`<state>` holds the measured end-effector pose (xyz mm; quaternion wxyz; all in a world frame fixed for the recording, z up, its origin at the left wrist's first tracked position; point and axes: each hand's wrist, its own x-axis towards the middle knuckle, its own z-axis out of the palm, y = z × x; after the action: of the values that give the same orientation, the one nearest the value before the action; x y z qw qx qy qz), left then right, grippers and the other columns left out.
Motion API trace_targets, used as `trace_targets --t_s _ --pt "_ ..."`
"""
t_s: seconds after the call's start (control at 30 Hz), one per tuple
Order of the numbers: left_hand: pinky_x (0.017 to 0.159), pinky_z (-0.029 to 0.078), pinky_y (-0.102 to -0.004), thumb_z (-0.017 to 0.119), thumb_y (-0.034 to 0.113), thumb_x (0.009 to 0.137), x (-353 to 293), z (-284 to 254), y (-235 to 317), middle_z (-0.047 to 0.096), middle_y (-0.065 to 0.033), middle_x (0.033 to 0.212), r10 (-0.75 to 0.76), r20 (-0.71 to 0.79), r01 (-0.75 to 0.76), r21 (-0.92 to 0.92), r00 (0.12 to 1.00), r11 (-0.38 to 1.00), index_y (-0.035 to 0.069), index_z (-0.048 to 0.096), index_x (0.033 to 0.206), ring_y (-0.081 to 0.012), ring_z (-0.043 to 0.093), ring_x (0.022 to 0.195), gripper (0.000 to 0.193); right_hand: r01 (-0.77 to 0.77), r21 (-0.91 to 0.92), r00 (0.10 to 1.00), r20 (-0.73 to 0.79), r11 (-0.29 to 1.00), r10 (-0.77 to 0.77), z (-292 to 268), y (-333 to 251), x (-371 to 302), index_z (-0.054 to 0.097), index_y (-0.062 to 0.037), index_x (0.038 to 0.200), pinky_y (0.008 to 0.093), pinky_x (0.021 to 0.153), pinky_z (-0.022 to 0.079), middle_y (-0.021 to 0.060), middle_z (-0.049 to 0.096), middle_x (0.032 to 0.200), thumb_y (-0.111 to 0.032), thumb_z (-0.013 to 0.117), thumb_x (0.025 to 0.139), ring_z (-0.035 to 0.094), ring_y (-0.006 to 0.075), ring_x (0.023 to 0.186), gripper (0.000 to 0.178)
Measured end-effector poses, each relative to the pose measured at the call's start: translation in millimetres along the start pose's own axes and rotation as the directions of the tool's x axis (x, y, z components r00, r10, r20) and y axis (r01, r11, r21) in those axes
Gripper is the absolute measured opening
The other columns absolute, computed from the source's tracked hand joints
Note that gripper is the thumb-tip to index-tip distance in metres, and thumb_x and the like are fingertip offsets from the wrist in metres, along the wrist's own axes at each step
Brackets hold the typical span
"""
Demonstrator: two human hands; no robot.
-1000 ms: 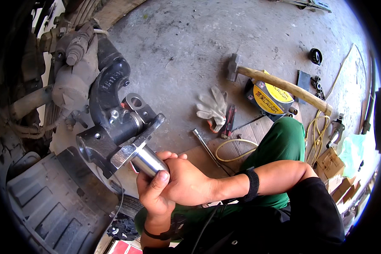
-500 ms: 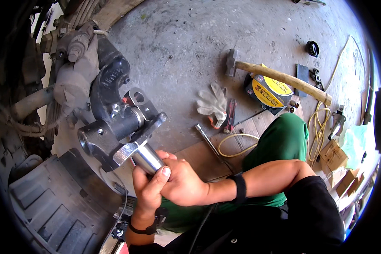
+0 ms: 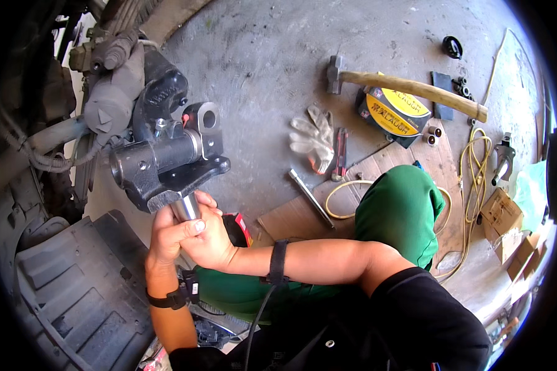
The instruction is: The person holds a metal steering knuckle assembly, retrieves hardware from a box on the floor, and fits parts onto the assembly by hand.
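Observation:
A black steering knuckle (image 3: 192, 176) sits around the end of a dark axle beam (image 3: 161, 93) at the left. Its shiny steel spindle (image 3: 185, 208) sticks out toward me. Both of my hands are wrapped round that spindle from either side. My left hand (image 3: 167, 237) has its thumb lying across the spindle's near end. My right hand (image 3: 210, 240) presses against it from the right, its fingers curled behind the metal and partly hidden. Above the hands, the knuckle's upper lug with a round hole (image 3: 210, 119) stands upright.
A ribbed dark panel (image 3: 74, 290) lies left of my arms. On the floor are a sledgehammer (image 3: 414, 88) across a black-and-yellow box (image 3: 395, 119), a work glove (image 3: 313, 137), a utility knife (image 3: 340, 154), a metal bar (image 3: 311, 198), cardboard (image 3: 291, 213) and a yellow hose (image 3: 470, 185).
The knuckle has swung with my hands: the spindle now points more straight toward me and its end sits farther left. Both hands keep their grip. The view has shifted slightly.

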<state>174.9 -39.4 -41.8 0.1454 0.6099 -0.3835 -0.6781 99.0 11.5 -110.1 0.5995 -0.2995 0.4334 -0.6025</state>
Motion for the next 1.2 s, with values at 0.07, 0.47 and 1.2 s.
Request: trace_targets --t_s 0.07,0.47,1.2 --pt "0.086 0.053 -0.0432 0.072 0.035 0.074 -3 12 -7 0.06 -0.0179 0.109 0.069 -0.076 -0.081 -0.156 0.995 0.985 -0.005 0.057 0.112 -0.0315 0.064 0.097 0.058 -0.103 0.063 0.994 0.042 0.993 0.101 0 -4 -3 0.06 -0.0025 0.096 0.044 0.075 0.053 0.0189 0.061 0.084 -0.007 0.056 0.078 0.065 0.039 0.08 0.019" --pt "0.079 0.054 -0.0465 0.061 0.046 0.082 -10 34 -52 0.06 -0.018 0.097 0.106 -0.282 -0.246 -0.525 0.954 0.815 -0.002 0.054 0.112 -0.0365 0.063 0.09 0.057 -0.357 -0.319 0.88 0.2 0.878 0.431 -24 -30 10 0.064 0.0047 0.101 0.05 0.08 0.054 0.0292 0.067 0.088 -0.031 0.061 0.079 0.068 0.0449 0.089 0.042" --pt "0.045 0.044 -0.0281 0.063 0.044 0.092 26 137 -2 0.058 -0.0008 0.081 0.149 -0.185 -0.237 -0.772 0.972 0.59 0.009 0.056 0.119 -0.011 0.052 0.051 0.044 -0.529 -0.544 0.4 0.517 0.651 0.757 -123 -137 101 0.058 0.0048 0.091 0.0279 0.04 0.045 0.0093 0.059 0.07 -0.009 0.065 0.079 0.057 0.014 0.05 0.02"
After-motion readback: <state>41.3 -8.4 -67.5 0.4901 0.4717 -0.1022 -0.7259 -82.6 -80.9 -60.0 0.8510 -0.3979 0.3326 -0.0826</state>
